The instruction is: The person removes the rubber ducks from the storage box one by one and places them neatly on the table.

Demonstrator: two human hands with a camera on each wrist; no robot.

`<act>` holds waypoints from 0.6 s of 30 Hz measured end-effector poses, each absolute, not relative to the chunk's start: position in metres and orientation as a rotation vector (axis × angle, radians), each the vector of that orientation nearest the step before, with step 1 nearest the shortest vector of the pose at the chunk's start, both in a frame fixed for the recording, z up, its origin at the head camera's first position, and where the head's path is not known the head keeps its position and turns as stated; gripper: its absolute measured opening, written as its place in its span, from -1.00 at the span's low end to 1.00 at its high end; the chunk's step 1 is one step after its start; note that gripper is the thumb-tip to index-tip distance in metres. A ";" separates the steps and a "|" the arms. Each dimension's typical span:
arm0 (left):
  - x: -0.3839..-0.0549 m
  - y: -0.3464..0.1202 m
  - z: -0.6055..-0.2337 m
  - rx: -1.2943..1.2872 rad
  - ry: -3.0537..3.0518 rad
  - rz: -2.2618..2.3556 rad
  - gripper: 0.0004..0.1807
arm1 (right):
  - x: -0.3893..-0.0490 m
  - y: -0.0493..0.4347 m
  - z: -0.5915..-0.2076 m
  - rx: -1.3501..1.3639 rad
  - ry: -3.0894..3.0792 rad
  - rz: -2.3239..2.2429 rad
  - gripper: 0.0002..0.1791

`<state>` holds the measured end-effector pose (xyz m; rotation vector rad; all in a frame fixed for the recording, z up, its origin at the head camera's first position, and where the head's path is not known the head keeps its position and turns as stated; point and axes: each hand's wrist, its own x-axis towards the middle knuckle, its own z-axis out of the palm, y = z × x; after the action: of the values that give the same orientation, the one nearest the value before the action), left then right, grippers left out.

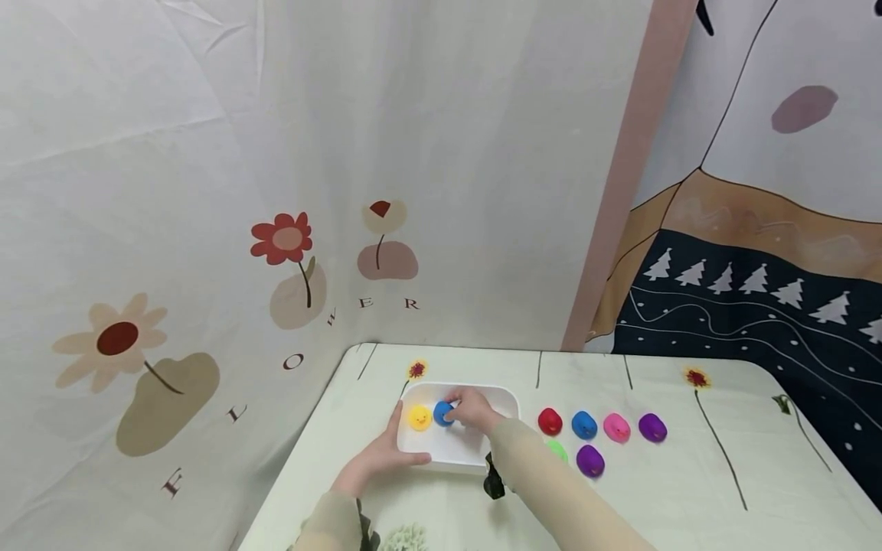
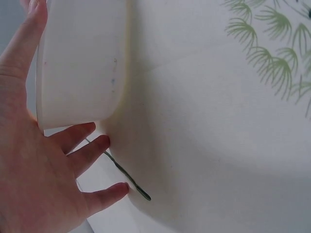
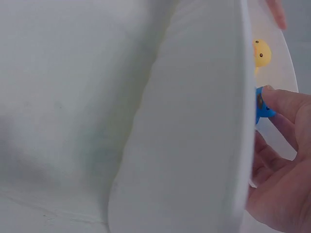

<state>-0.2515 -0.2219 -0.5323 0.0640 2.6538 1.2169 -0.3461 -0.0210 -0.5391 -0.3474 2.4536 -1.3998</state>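
Note:
A white plastic tub point(image 1: 451, 465) stands on the table, a yellow rubber duck point(image 1: 419, 418) inside at its left. Beside that duck, my right hand point(image 1: 474, 410) pinches a blue rubber duck point(image 1: 443, 414) between thumb and fingers, inside the tub. In the right wrist view the thumb lies on the blue duck point(image 3: 265, 108), and the yellow duck point(image 3: 261, 53) sits just beyond. My left hand point(image 1: 383, 458) rests against the tub's left end and near corner, fingers spread. The left wrist view shows this hand point(image 2: 43, 165) touching the tub wall point(image 2: 82, 63) with extended fingers.
Right of the tub lie several more ducks: a red one point(image 1: 550, 422), a blue one, a pink one point(image 1: 616, 428), two purple ones point(image 1: 590, 461) and a green one point(image 1: 556, 450) partly hidden by my right sleeve. Printed fabric hangs behind the table point(image 1: 689, 474).

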 end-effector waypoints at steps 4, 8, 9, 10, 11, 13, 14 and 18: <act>-0.250 -0.221 -0.530 0.057 2.646 1.227 0.37 | -0.344 -0.022 -0.545 -0.352 2.508 -1.387 -0.72; -0.251 -0.220 -0.529 0.066 2.646 1.229 0.36 | -0.342 -0.021 -0.547 -0.332 2.525 -1.384 -0.72; -0.252 -0.220 -0.530 0.065 2.646 1.228 0.36 | -0.341 -0.021 -0.547 -0.328 2.524 -1.383 -0.72; -0.252 -0.219 -0.530 0.065 2.645 1.229 0.35 | -0.341 -0.021 -0.547 -0.322 2.521 -1.383 -0.72; -0.252 -0.220 -0.530 0.063 2.647 1.224 0.35 | -0.340 -0.021 -0.546 -0.321 2.520 -1.381 -0.72; -0.252 -0.220 -0.530 0.064 2.647 1.224 0.35 | -0.339 -0.021 -0.546 -0.320 2.520 -1.379 -0.72; -0.251 -0.220 -0.530 0.066 2.652 1.217 0.35 | -0.338 -0.021 -0.545 -0.320 2.520 -1.379 -0.73; -0.249 -0.222 -0.530 0.060 2.662 1.213 0.34 | -0.336 -0.021 -0.542 -0.320 2.518 -1.372 -0.73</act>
<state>-0.2493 -0.2216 -0.5301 0.0600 2.6617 1.2129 -0.3363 -0.0210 -0.5425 -0.3195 2.5181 -1.3718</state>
